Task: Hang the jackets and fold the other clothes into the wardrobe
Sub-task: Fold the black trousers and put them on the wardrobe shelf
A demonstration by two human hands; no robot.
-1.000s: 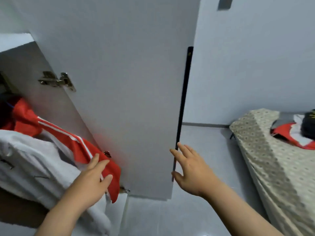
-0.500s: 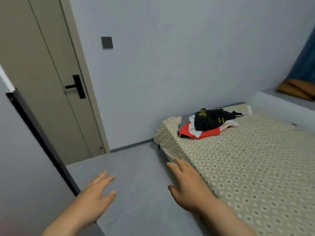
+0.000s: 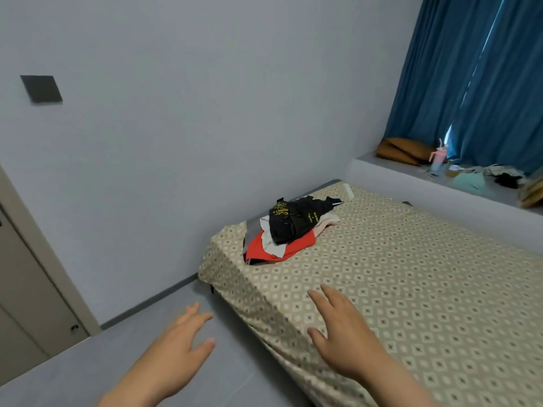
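Beige sheet (image 3: 426, 304) with a small diamond print covers the bed (image 3: 223, 268), which fills the right half of the view and runs away toward the far right. Grey floor (image 3: 73, 362) lies to its left, meeting a pale grey wall (image 3: 205, 113) along a darker skirting (image 3: 152, 301). A dark square switch plate (image 3: 41, 88) sits high on the wall at left, and the edge of a taupe door (image 3: 23, 304) shows at the far left.

The pile of clothes (image 3: 282, 239) lies on the bed's far left corner, close to the wall. A black garment (image 3: 293, 221) with yellow print sits on top, with a red garment (image 3: 299, 245) and bits of white and grey beneath it.

Blue curtains (image 3: 476, 77) hang at the far right above a pale ledge (image 3: 411, 177) that runs beside the bed. On the ledge rest a brown bundle (image 3: 402, 148), a pink and blue bottle (image 3: 438, 160) standing upright, and some loose items too blurred to name. What the bottle holds cannot be told.

The left hand (image 3: 176, 345) hovers over the floor just beside the bed's near corner. The right hand (image 3: 343, 339) is over the sheet's near edge; whether it touches the cloth is unclear. Each grip is slack and empty, with the fingers straight and spread, well apart from the pile.
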